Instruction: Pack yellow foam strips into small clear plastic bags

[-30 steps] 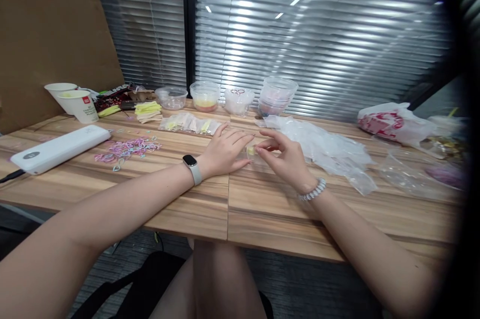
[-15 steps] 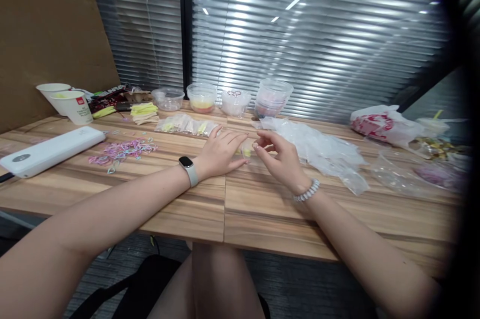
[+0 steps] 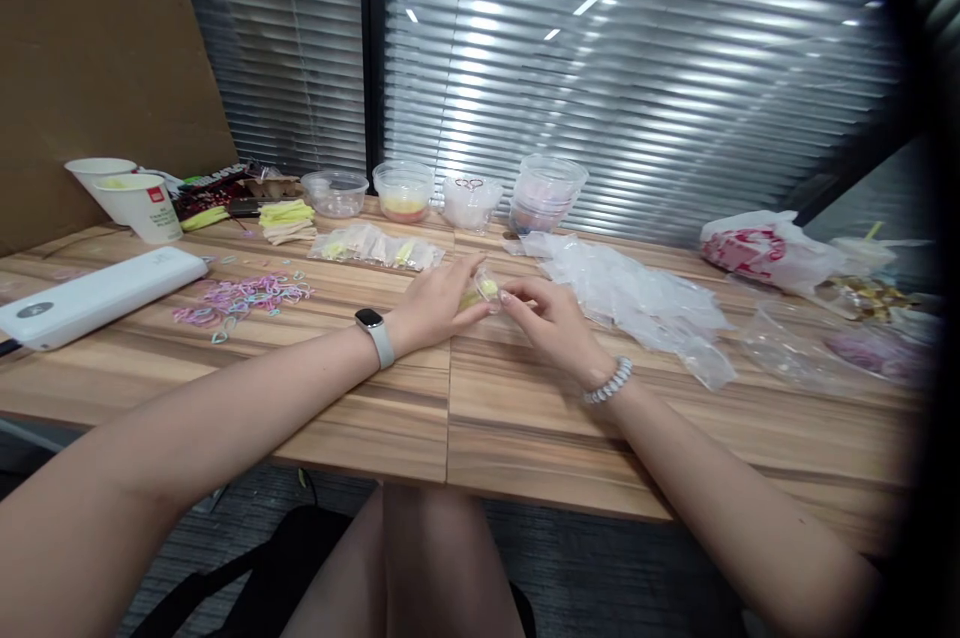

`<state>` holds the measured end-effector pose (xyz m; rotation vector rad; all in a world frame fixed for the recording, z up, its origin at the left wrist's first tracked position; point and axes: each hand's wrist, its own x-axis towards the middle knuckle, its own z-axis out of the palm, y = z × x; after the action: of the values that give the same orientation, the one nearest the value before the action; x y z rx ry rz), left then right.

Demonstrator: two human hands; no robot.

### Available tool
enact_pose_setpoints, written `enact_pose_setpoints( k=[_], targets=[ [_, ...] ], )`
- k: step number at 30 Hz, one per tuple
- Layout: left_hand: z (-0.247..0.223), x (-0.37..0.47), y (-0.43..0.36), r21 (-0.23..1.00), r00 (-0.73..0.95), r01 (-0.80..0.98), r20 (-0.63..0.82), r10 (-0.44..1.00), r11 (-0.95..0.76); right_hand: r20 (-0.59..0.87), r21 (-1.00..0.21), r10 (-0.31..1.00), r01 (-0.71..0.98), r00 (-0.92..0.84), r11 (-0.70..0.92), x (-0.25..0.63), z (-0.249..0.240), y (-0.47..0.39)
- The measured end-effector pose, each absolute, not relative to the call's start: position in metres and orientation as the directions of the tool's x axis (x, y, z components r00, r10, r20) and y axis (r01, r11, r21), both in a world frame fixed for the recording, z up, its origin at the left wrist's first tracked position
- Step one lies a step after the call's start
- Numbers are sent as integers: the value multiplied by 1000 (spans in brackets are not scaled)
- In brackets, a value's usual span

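Between my two hands is a small clear plastic bag [image 3: 487, 287] with something yellow inside, raised a little at its right end. My left hand [image 3: 439, 301] lies low over the table with thumb and fingers around the bag's left side. The fingertips of my right hand [image 3: 546, 318] pinch the bag's right edge. Just beyond my left hand lies a row of filled clear bags [image 3: 375, 246] with yellow and pale contents. To the right of my right hand spreads a pile of flat clear bags [image 3: 630, 293].
Small coloured rubber bands [image 3: 251, 300] lie scattered at left beside a white elongated device [image 3: 101, 293]. Paper cups [image 3: 150, 210], yellow strips [image 3: 287, 215] and clear tubs [image 3: 403, 193] stand along the back. A red-and-white plastic bag [image 3: 757, 253] sits at far right.
My right fingers have closed on the small bag's edge and the bag has lifted off the table. My left hand's spread fingers have drawn in around it.
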<state>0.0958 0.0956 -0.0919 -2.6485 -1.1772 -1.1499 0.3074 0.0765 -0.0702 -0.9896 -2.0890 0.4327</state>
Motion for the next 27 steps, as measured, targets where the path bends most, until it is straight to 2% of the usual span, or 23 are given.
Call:
enact_pose_setpoints(
  k=[5,9,15,19,27],
  targets=[
    [-96,97,97,127,545,642,618,567,-756,350,-575,801,565,-485,592,304,-69,73],
    [-98,96,99,121,549,644,614,567,-755,299,-592,819,578,-490,562,301,-70,70],
    [-91,94,95,170,515,670,595,617,-723,350,-592,850,610,-395,527,303,-79,80],
    [-89,97,92,142,501,689,615,609,-710,357,-632,863,588,-359,506,310,-86,91],
    [-88,101,88,59,561,679,602,569,-732,288,-806,916,446,-277,389,318,-88,105]
  ],
)
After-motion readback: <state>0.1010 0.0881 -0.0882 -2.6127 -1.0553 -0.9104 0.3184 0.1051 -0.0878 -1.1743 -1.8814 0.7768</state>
